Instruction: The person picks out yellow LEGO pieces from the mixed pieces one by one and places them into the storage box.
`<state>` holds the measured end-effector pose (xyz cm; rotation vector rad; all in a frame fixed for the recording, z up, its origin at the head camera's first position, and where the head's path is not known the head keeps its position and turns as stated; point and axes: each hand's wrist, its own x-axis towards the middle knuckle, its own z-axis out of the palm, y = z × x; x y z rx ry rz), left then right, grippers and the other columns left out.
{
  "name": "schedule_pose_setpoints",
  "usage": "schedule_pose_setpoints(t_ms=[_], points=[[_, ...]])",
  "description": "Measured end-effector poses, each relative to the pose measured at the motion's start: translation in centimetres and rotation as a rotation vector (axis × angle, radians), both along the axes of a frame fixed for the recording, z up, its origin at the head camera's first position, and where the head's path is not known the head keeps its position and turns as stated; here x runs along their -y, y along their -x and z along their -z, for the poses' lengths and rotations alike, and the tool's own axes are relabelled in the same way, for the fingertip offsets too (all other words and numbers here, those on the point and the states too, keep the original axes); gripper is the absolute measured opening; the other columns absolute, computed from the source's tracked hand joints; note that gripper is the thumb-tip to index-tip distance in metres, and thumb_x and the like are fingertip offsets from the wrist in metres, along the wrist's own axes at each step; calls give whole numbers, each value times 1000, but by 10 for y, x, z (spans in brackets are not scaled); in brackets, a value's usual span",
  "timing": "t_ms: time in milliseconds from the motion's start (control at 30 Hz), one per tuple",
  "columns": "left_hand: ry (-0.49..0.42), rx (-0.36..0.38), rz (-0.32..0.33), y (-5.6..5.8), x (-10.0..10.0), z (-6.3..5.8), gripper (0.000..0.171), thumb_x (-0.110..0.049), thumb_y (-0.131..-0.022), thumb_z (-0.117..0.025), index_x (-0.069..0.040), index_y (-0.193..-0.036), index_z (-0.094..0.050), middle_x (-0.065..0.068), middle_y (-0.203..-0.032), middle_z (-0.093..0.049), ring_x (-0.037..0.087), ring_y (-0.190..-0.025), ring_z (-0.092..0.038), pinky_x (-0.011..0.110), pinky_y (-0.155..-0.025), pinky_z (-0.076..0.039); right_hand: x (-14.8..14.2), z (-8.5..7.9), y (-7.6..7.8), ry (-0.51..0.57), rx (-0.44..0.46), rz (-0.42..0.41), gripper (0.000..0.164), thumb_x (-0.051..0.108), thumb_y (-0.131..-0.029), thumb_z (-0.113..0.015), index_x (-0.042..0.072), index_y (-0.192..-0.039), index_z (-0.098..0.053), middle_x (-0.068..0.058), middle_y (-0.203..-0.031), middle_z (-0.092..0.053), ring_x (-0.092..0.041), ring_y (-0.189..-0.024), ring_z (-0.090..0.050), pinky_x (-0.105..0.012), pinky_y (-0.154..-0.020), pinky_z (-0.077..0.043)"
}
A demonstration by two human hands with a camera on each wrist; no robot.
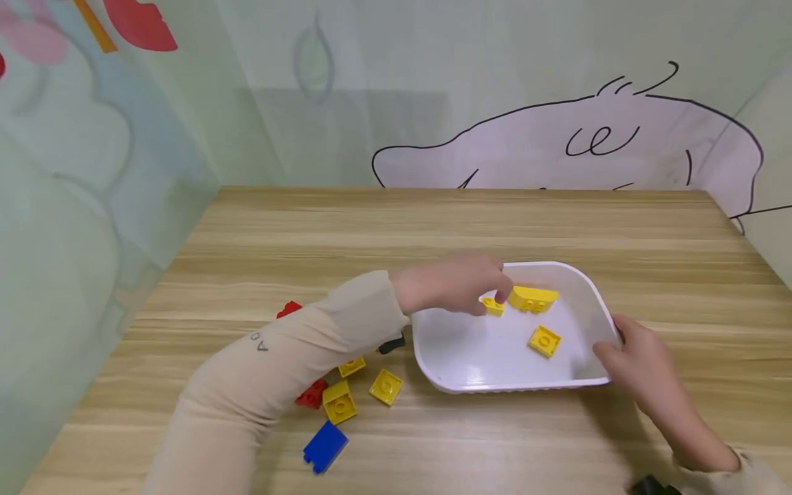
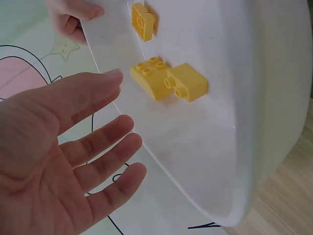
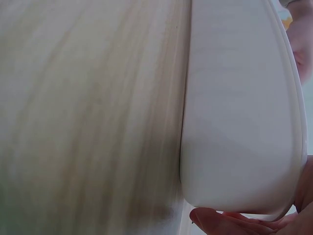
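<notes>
My left hand [image 1: 454, 282] hovers over the left back part of a white plastic tub [image 1: 464, 354]. In the left wrist view its fingers are spread and relaxed, holding nothing. Inside the tub lie a yellow rectangular brick [image 2: 188, 83], a yellow curved brick [image 1: 533, 298] and a yellow square brick [image 1: 545, 341]. The first two sit close together, near the left fingertips. At the tub's right end my right hand [image 1: 640, 361] grips the rim, thumb over the inner side and fingers on the outer wall [image 3: 239, 147].
Left of the tub, partly behind the left sleeve [image 1: 291, 350], are loose bricks: a blue brick [image 1: 325, 446], several yellow ones including a square brick [image 1: 386, 387], and red bricks [image 1: 312, 394]. A dark piece [image 1: 392, 343] lies beside the tub. A wall with drawings borders the wooden table [image 1: 346, 227].
</notes>
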<state>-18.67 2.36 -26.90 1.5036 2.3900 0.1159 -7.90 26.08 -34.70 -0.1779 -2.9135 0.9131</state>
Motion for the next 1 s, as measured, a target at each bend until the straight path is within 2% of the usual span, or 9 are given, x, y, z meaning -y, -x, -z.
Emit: schedule_pose_setpoints(t_ms=[433, 700, 1000], points=[[-4, 10, -81, 0, 34, -3, 24, -17, -78, -65, -13, -101, -60, 7, -102, -58, 16, -84, -48, 26, -72, -42, 2, 0, 0, 8, 1, 2, 35, 6, -75, -51, -14, -104, -50, -31, -88, -59, -27, -66, -54, -39, -53, -47], [-20, -17, -87, -3, 58, -3, 22, -16, -77, -65, -14, -98, -59, 7, -97, -57, 17, -82, -49, 29, -72, -43, 2, 0, 0, 11, -4, -1, 35, 6, -76, -52, -15, -104, -50, -31, -89, -59, -28, -67, -55, -40, -54, -47], [-89, -20, -187, -9, 94, -4, 23, -13, -76, -66, -10, -99, -61, 7, -99, -57, 18, -84, -50, 28, -77, -46, 2, 1, -1, 18, -22, 2, 34, 4, -76, -51, -15, -104, -50, -31, -87, -59, -28, -66, -55, -40, -53, -47]])
